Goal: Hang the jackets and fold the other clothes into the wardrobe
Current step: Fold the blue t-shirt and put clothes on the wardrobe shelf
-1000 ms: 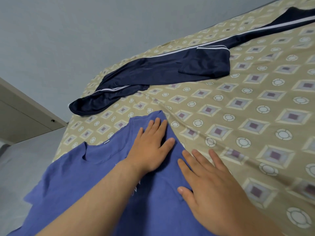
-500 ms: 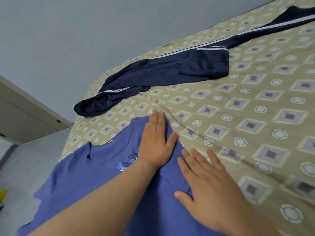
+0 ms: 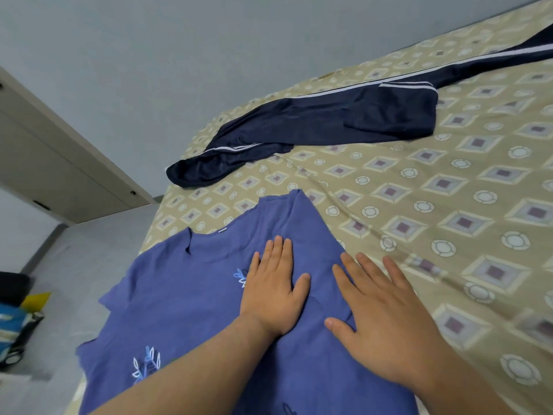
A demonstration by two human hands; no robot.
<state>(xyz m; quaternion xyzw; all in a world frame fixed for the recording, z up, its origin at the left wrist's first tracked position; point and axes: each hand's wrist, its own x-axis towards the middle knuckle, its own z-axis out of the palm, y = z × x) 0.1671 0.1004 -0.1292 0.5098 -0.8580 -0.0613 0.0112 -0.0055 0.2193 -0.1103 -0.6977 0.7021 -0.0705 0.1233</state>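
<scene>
A blue T-shirt (image 3: 191, 298) with small leaf prints lies spread on the bed, its right sleeve folded in over the chest. My left hand (image 3: 273, 287) presses flat on the folded part, fingers straight and together. My right hand (image 3: 380, 319) lies flat beside it on the shirt's right edge, fingers spread, partly over the bedsheet. Navy track trousers (image 3: 323, 124) with white side stripes stretch across the bed farther back, apart from both hands.
The bed (image 3: 449, 205) has a tan sheet with square and ring patterns. A beige wardrobe or cabinet (image 3: 57, 163) stands at the left by the grey wall. Bags and a yellow item (image 3: 21, 313) sit on the grey floor at lower left.
My left hand slid back down the shirt from near the sleeve tip toward the chest. The right hand stayed flat at the shirt's edge. The view shifted, showing more floor.
</scene>
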